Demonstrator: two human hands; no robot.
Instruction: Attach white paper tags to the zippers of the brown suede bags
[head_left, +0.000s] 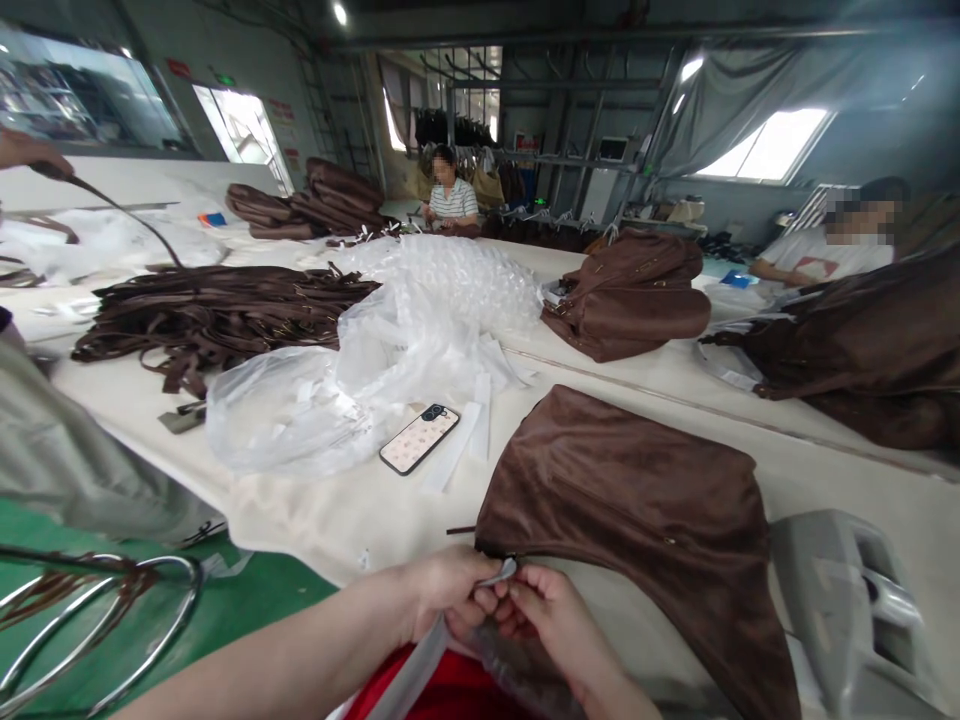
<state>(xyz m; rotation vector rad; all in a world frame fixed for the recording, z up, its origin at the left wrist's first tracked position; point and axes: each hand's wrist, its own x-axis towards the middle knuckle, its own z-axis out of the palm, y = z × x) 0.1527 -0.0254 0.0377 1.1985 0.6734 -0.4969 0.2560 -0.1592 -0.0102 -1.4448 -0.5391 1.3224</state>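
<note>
At the table's near edge my left hand point(454, 588) is closed in a pinch on a pale grey strip point(424, 662). One end of the strip loops above the fingers, and the rest trails down over the red cloth at my lap. My right hand point(544, 608) pinches close beside the left, its fingertips touching the same strip. Just beyond both hands lies a dark brown bag point(622, 485), flat on the table, its near corner right at my fingers. What lies between the fingertips is partly hidden.
A phone point(420, 440) lies near crumpled clear plastic bags point(300, 410). Brown straps point(225, 315) are heaped at left. Stuffed brown bags point(637, 300) stand beyond. A grey tape dispenser-like device point(847, 600) sits at right. Two people point(454, 200) work behind; another person's hand point(30, 150) holds a strap.
</note>
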